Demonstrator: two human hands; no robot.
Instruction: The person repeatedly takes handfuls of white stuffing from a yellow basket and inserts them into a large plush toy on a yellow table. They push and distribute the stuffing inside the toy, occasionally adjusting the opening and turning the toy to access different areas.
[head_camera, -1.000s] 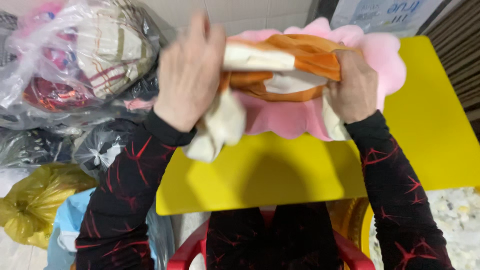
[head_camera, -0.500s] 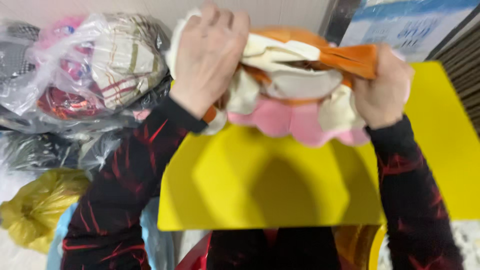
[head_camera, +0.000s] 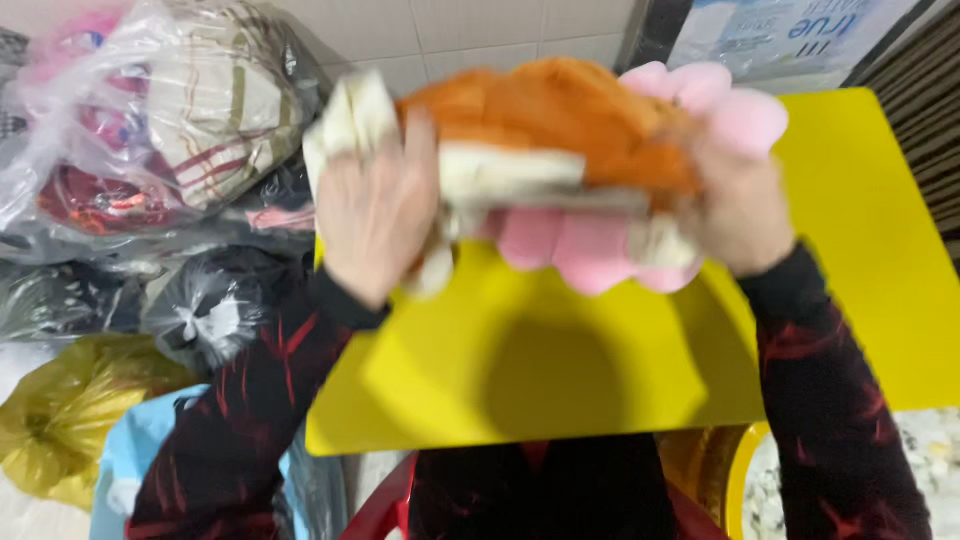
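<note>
Both hands hold a soft orange, cream and pink plush fabric bundle (head_camera: 560, 150) up above the yellow tabletop (head_camera: 600, 350). The left hand (head_camera: 375, 215) grips its nine o'clock end, the right hand (head_camera: 740, 215) its three o'clock end; motion blur probably hides the fingers. Clear plastic bags of cloth (head_camera: 160, 120) sit at ten o'clock.

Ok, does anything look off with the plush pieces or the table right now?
Nothing looks damaged or spilled. Both hands, left hand and right hand, hold the bunched orange, cream and pink plush bundle up above the yellow table. The picture is motion-blurred, so fine seams cannot be judged. Bags of cloth are piled at the left.
</note>
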